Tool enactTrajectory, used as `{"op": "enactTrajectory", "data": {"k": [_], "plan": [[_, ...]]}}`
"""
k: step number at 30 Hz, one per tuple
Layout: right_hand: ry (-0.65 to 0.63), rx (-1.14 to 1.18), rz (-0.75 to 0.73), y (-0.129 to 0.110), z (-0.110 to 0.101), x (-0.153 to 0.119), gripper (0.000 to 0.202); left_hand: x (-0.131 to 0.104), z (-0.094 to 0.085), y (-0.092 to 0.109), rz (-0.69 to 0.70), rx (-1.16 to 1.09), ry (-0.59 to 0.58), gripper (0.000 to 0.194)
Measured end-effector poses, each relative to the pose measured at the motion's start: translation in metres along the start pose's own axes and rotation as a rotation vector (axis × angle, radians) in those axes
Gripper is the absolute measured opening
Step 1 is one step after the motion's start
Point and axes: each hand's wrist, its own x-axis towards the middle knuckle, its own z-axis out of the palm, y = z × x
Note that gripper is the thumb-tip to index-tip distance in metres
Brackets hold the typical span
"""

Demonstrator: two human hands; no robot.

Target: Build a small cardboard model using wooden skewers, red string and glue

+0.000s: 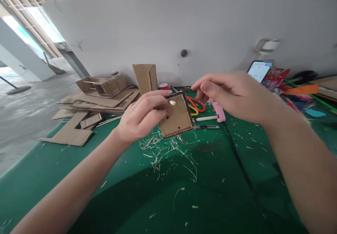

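A small square cardboard piece (177, 116) is held up over the table by my left hand (144, 116), whose fingers grip its upper left side. The piece is tilted and has small dark holes in its face. A pale rounded peg end (172, 102) sticks out near my left fingertips. To the right of the cardboard and apart from it, my right hand (229, 93) is raised with thumb and fingers close together. Whatever may be between those fingertips is too small to make out.
Pink glue gun (220, 112), orange scissors (197, 104) and a utility knife (207, 127) lie behind the cardboard. Shavings (158, 146) litter the green table (126, 199). Cardboard sheets (73, 128) are at left, an upright cardboard piece (143, 78) at the back, a phone (258, 71) at right.
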Motion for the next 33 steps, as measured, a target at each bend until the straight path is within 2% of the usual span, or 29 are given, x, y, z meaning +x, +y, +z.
{"op": "enactTrajectory", "data": {"k": [3,8,12,15,17,19,21,24,26,28,30,32,33], "plan": [[-0.083,-0.154,0.042,0.017,0.008,0.002,0.033,0.003,-0.006,-0.008,0.055,0.105,-0.055,0.018],[-0.331,-0.232,0.076,0.057,0.036,0.002,0.024,0.010,-0.018,-0.023,-0.148,0.351,-0.244,0.032],[-0.529,-0.366,0.089,0.066,0.075,0.003,0.024,0.011,-0.023,-0.032,-0.209,0.375,-0.305,0.038],[-0.417,-0.387,-0.092,0.059,0.112,0.003,0.028,0.011,-0.024,-0.036,-0.231,0.374,-0.289,0.042],[-0.328,-0.495,-0.208,0.054,0.133,0.001,0.032,0.011,-0.025,-0.037,-0.215,0.338,-0.250,0.045],[-0.266,-0.593,-0.278,0.053,0.147,-0.001,0.034,0.009,-0.024,-0.036,-0.186,0.291,-0.207,0.047],[-0.249,-0.648,-0.337,0.052,0.153,-0.003,0.031,0.006,-0.022,-0.034,-0.154,0.270,-0.180,0.046],[-0.264,-0.637,-0.415,0.051,0.146,-0.002,0.029,-0.001,-0.017,-0.032,-0.150,0.261,-0.129,0.041],[-0.324,-0.535,-0.375,0.049,0.131,0.000,0.029,-0.004,-0.015,-0.031,-0.174,0.240,-0.082,0.036],[-0.453,-0.391,-0.220,0.046,0.106,0.004,0.026,-0.003,-0.015,-0.031,-0.233,0.211,-0.045,0.031],[-0.569,-0.306,-0.006,0.040,0.076,0.007,0.023,0.000,-0.016,-0.028,-0.350,0.184,-0.046,0.027],[-0.512,-0.347,0.112,0.031,0.046,0.008,0.025,0.004,-0.017,-0.025,-0.474,0.156,-0.101,0.029],[-0.427,-0.332,0.125,0.026,0.034,0.008,0.027,0.006,-0.017,-0.023,-0.514,0.138,-0.143,0.031]]}}
